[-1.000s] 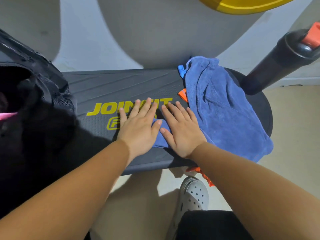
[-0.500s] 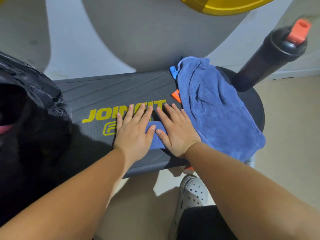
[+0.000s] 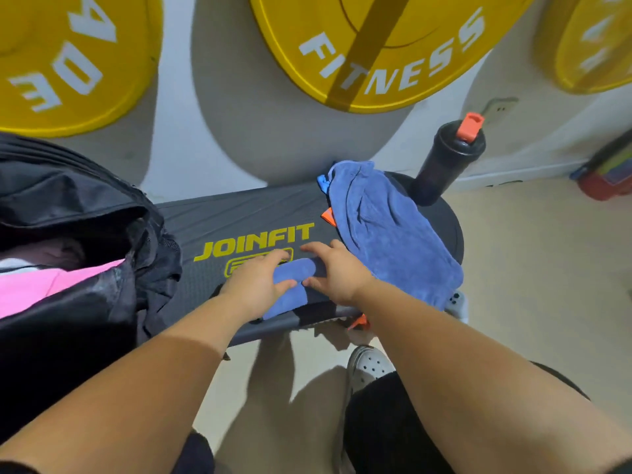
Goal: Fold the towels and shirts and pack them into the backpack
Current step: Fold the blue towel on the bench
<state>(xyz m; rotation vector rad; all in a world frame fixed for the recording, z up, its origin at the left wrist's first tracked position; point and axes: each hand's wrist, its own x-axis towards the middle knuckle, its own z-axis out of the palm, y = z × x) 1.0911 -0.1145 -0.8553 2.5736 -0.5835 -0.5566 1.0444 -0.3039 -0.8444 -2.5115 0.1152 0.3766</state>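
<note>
Gym wall, yellow plates (image 3: 369, 53) | bench (image 3: 239, 213) | both hands (image 3: 254, 285) (image 3: 337, 273) spread flat on blue towel (image 3: 386, 230)

you're looking at a blue towel (image 3: 386, 230) on the right end of a dark grey bench (image 3: 239, 213) with yellow lettering, a black backpack (image 3: 85, 213) showing pink cloth (image 3: 41, 285), and yellow plates (image 3: 369, 46) lettered white

Both bare forearms extended forward, left hand (image 3: 254, 285) and right hand (image 3: 337, 271) palm-down, fingers loosely spread.
</note>
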